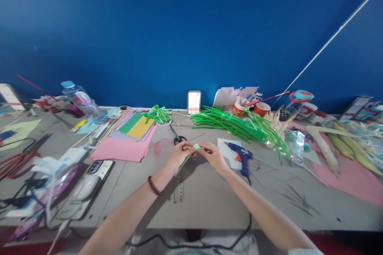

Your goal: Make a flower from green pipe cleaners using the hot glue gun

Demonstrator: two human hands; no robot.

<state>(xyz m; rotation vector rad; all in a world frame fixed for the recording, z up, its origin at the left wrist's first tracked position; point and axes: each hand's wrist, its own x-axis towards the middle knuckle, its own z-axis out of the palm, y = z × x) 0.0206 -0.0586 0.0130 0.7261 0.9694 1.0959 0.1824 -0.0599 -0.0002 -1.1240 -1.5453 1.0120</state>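
Just above the middle of the table, my left hand point(182, 153) and my right hand point(214, 156) meet at the fingertips. Between them they pinch a light green strip point(196, 146), apparently paper, whose longer end slants down beneath my left hand. Both hands are closed, and the fingers partly cover the strip. Below my left hand a clear ruler point(178, 191) lies on the table. Black-handled scissors point(179, 139) rest just beyond the same hand. To the right of my right hand, a blue glue gun point(241, 157) lies partly on a white sheet point(225, 142).
Green pipe cleaners point(227, 122) are heaped at the back right, near paper cups point(261, 108). Pink paper point(122, 147) lies left, with a phone point(103, 167) nearer me. A lit screen point(194, 101) leans on the wall. The glue gun's cable point(250, 211) crosses the front edge.
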